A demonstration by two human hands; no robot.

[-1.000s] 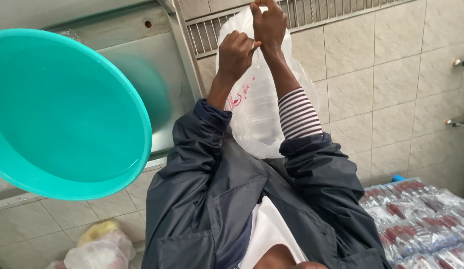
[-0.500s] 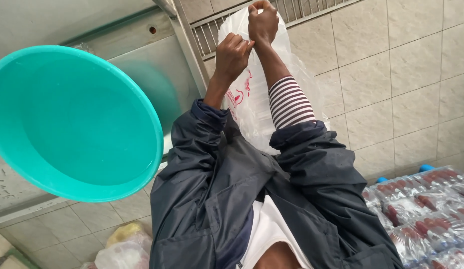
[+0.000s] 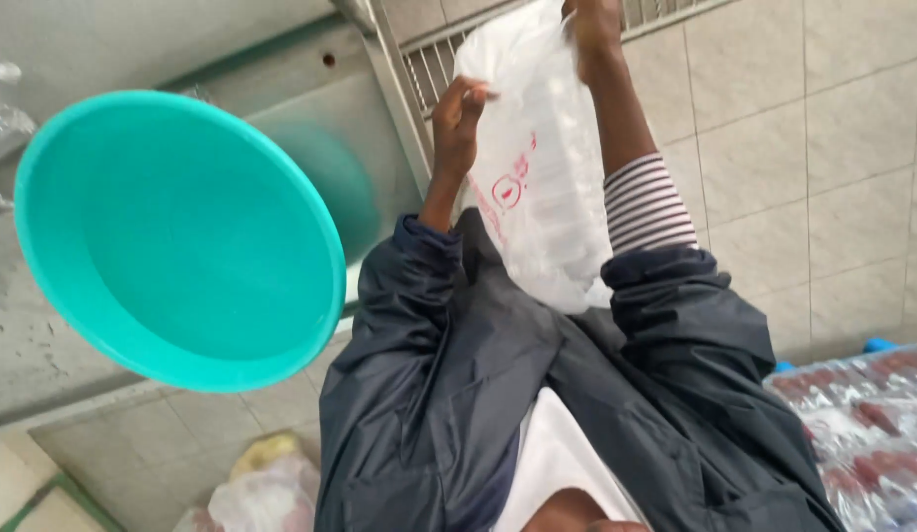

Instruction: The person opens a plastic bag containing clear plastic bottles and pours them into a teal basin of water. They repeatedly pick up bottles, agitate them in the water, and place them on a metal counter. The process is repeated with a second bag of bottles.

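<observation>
The left hand (image 3: 458,120) was closed on the near edge of the bag (image 3: 542,187), fingers curled and thumb pressed against the plastic. A thin pale strip stuck out from between its fingertips, perhaps a tie or a fold of the bag; the view was too blurred to tell. The right hand (image 3: 594,30) was above and just beyond the left one, clamped on the top of the bag. The frame edge cut off part of it, so only the knuckles and wrist showed, but the grip looked tight. The bag hung between the two hands and down past both wrists. It was clear, bulging with pale contents, and had a red mark printed on the side facing the left forearm. Its bottom rested against the dark jacket (image 3: 448,394).

A striped cuff (image 3: 647,202) showed on the right forearm below that hand. A basin (image 3: 182,246), teal and round, was well to the left of the left hand, tilted with its hollow towards the camera. A wire rack (image 3: 419,59) stood just behind the left hand, and a tiled wall (image 3: 803,148) lay to the right of the right arm. Wrapped packs of bottles (image 3: 862,414) sat far below the right elbow. A crumpled sack (image 3: 256,498) lay well below the left elbow.
</observation>
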